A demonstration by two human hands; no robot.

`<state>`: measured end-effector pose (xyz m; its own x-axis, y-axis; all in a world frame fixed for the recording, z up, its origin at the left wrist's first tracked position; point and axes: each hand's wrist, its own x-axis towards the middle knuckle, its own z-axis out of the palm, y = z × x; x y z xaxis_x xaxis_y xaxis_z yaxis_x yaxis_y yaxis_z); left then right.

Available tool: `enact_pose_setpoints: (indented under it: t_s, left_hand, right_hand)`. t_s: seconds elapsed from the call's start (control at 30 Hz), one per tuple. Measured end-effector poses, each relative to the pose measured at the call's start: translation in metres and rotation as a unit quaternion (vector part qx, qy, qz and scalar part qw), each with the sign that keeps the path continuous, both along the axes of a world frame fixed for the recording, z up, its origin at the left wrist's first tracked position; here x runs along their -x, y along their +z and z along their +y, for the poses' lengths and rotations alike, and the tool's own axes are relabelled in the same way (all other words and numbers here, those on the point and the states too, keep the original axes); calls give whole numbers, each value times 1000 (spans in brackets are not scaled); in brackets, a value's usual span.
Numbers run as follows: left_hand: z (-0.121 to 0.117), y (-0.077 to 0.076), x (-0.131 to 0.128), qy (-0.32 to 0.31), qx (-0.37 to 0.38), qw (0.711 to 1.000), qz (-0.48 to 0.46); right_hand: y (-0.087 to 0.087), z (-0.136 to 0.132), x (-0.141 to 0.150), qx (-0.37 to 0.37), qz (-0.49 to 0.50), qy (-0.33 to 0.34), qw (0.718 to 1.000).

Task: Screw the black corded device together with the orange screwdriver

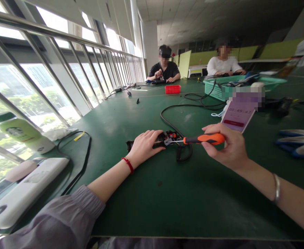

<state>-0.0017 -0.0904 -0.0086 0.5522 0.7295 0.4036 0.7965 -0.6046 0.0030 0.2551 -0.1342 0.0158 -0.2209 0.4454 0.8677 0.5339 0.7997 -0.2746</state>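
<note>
My left hand (pixel 147 145) is wrapped over a dark, opened device (pixel 160 141) with red parts and wires inside, pressing it against the green table. Between the fingers of my right hand (pixel 228 145) is an orange and black screwdriver (pixel 206 139), held almost level. Its thin metal shaft points left, and the tip meets the device just beside my left fingertips. A black cable (pixel 164 112) runs from around the device toward the back. My left palm hides much of the device, so its exact kind does not show.
Behind my right hand a phone (pixel 236 116) leans with a timer on it. Farther back are a red tray (pixel 173 89) and a green basket (pixel 214 88). Gloves (pixel 301 143) lie right; a bottle (pixel 22 133) and white power bank (pixel 29 190) stand left. Two people sit across the table.
</note>
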Motion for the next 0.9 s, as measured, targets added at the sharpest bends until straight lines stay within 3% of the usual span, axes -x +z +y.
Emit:
enact_pose_setpoints:
  t_s: [0.23,0.53,0.67,0.77,0.9]
  left_hand:
    - [3,-2,-1,47,-20,999,-4]
    - [3,-1,-1,162,-47,985,19]
    - [3,1,0,149,-46,987,46]
    - [2,3,0,141,-54,987,62]
    - [1,5,1,141,-57,986,68]
  right_hand:
    - [-1,3,2,42,-58,33,997]
    - [-3,6,5,185,-77,-29,979]
    - [-9,8,4,249,-89,-38,964]
    - [-14,10,5,295,-44,-45,953]
    - [-13,8,7,265,-6,-24,964]
